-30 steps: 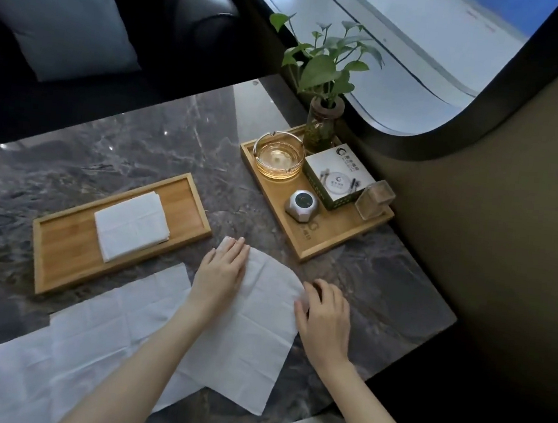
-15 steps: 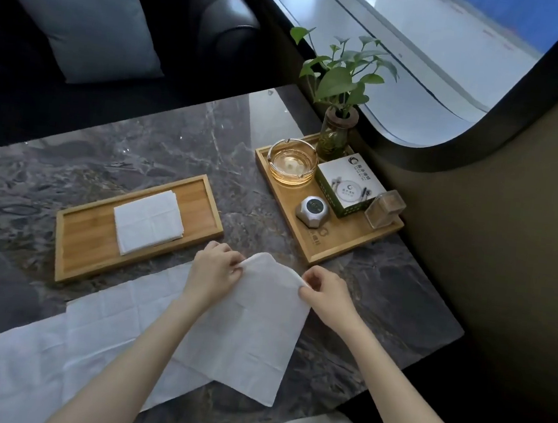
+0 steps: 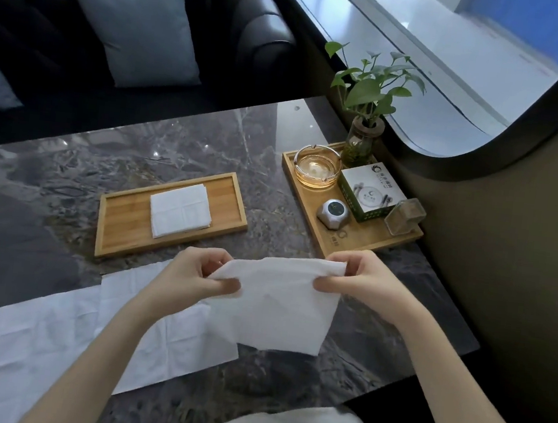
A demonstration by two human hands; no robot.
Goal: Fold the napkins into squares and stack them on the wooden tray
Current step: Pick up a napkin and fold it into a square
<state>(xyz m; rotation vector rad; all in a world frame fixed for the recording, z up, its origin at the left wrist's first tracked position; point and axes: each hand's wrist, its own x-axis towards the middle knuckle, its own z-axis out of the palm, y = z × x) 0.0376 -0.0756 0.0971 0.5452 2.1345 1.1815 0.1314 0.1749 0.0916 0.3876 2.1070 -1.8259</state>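
A white napkin [image 3: 281, 308] hangs above the marble table, lifted by its far edge. My left hand [image 3: 195, 275] pinches its left corner and my right hand [image 3: 363, 282] pinches its right corner. Its lower part droops toward the table. Beyond the hands lies a wooden tray [image 3: 122, 219] with a folded white napkin square [image 3: 181, 209] in its middle. More unfolded white napkins [image 3: 50, 339] lie flat on the table at the lower left, partly under my left forearm.
A second wooden tray [image 3: 364, 241] at the right holds a glass ashtray [image 3: 316, 168], a small grey device [image 3: 334, 212], a white-and-green box [image 3: 370, 195], a clear holder [image 3: 404, 216] and a plant in a jar [image 3: 360, 147]. A dark sofa with cushions stands behind the table.
Both hands went from resting flat on the napkin to pinching its far corners, then raised that edge off the table. The camera view shifted, with the trays now further right.
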